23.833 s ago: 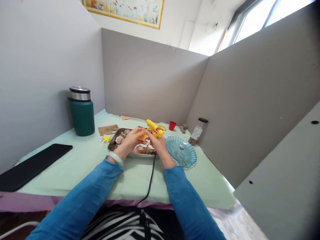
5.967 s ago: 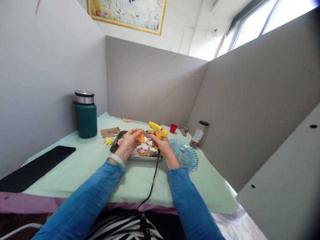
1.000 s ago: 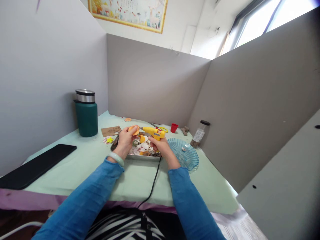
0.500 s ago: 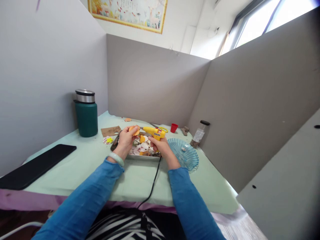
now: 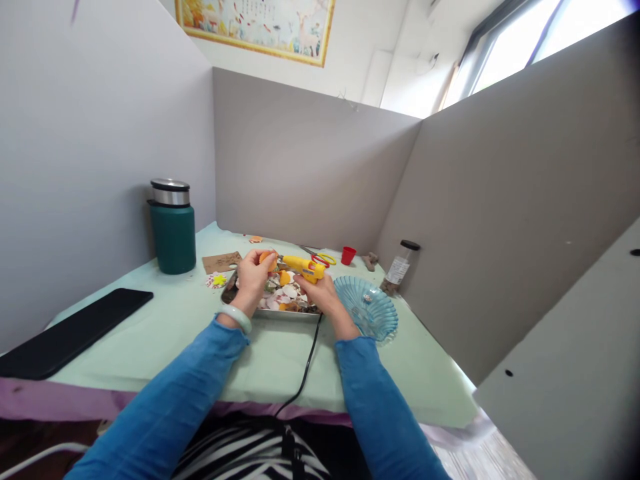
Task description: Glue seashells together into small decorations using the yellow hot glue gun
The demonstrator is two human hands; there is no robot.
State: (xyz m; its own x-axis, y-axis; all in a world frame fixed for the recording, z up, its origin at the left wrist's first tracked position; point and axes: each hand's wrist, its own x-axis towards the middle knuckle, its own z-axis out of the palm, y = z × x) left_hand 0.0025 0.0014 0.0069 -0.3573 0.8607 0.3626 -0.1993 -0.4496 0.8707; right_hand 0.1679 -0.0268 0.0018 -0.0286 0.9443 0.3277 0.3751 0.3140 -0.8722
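Observation:
My left hand [image 5: 251, 280] is closed round a small orange shell [image 5: 265, 259], held up over a metal tray [image 5: 231, 288] filled with several pale and orange shells. My right hand [image 5: 316, 291] grips a yellow glue gun [image 5: 303, 267], laid nearly level with its nozzle pointing left at the orange shell. The gun's black cord [image 5: 303, 368] runs down over the table's front edge towards me.
A blue shell-shaped glass dish [image 5: 367, 308] lies right of the tray. A green flask [image 5: 173, 227], a brown card [image 5: 221, 262] and a black pad [image 5: 70, 332] stand on the left. Scissors [image 5: 323, 259], a red cup [image 5: 348, 255] and a jar [image 5: 399, 268] sit behind. Grey partitions enclose the table.
The glue gun has tipped from upright to nearly level, nozzle now at the orange shell. My left hand raised the shell slightly. In the last half second both hands shifted only a little.

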